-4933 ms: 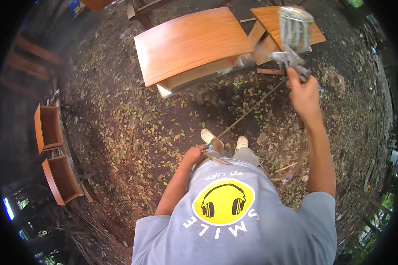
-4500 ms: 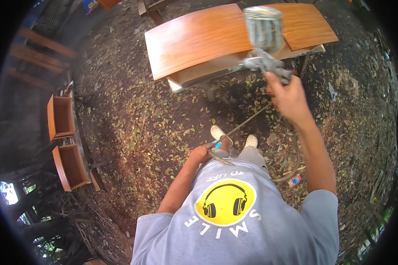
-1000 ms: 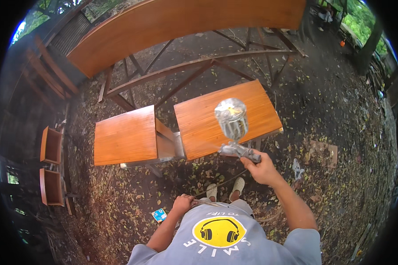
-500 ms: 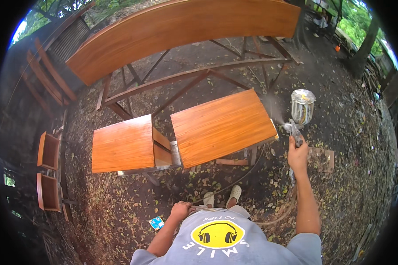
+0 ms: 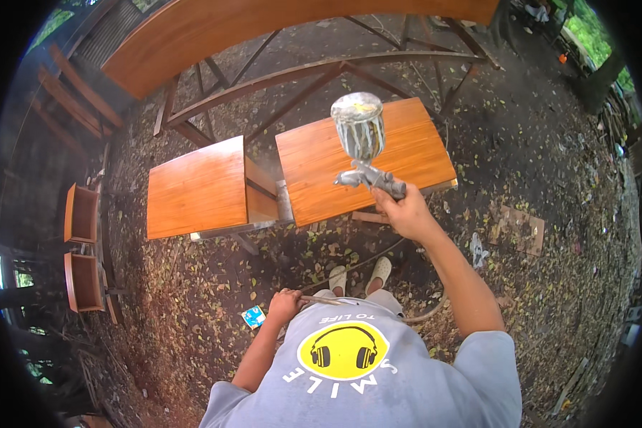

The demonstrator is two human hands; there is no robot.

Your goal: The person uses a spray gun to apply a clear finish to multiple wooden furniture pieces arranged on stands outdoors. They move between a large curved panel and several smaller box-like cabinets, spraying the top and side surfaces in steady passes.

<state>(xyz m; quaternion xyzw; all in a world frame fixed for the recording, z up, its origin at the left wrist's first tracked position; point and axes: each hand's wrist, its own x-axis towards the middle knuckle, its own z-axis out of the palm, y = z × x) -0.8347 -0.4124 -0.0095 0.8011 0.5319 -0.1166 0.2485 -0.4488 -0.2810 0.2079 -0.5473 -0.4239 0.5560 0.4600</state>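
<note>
In my right hand (image 5: 408, 214) is a metal spray gun (image 5: 369, 177), its fingers closed around the handle. The gun's paint-streaked cup (image 5: 360, 135) stands on top, and its nozzle points left. The gun is above a varnished wooden box (image 5: 314, 167) with a glossy orange-brown top, hiding part of it. To the left is a similar wooden box (image 5: 196, 185), its open side facing right. My left hand (image 5: 285, 305) is closed on a thin hose (image 5: 324, 300) at my waist.
A long varnished board (image 5: 285, 43) rests on a dark trestle frame (image 5: 278, 89) across the far side. Two small open boxes (image 5: 84, 214) stand at left, near leaning planks (image 5: 71, 100). A blue packet (image 5: 253, 317) and flat brown piece (image 5: 521, 230) lie on leaf-strewn ground.
My right hand has swung the spray gun left, from beyond the right box's edge to over its top. The mist at the nozzle no longer shows. My left hand keeps its hold.
</note>
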